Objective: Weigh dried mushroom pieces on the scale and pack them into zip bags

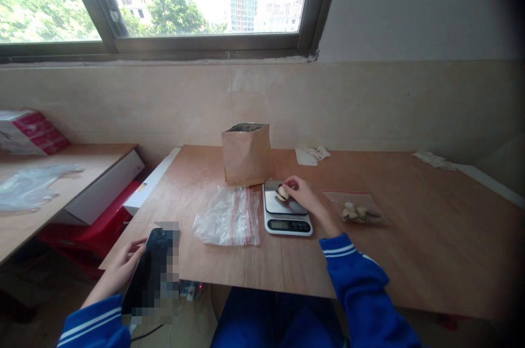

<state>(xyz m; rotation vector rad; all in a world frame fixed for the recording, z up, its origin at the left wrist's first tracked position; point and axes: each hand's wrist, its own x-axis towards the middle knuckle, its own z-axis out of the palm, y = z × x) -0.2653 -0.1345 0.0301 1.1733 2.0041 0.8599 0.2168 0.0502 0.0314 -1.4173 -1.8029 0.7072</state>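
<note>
In the head view, the right hand (301, 193) reaches forward from a blue sleeve (356, 282) over the scale (287, 218), which sits on the counter (410, 244) just ahead of the body. Its thumb and forefinger pinch a pale, lumpy piece (282, 192), held at or just above the far-left part of the scale's steel platform. I cannot tell whether the two touch. The piece lies left of the palm, at the fingertips, and the wrist angles in from the near right.

The left hand (123, 266) is well apart from the scale, curled around a dark phone (150, 268) at the counter's near-left corner.

An open brown paper bag (246, 155) stands just behind the scale. Clear zip bags (227, 216) lie to the scale's left, and a filled zip bag (359, 210) of similar pale pieces lies to its right.
</note>
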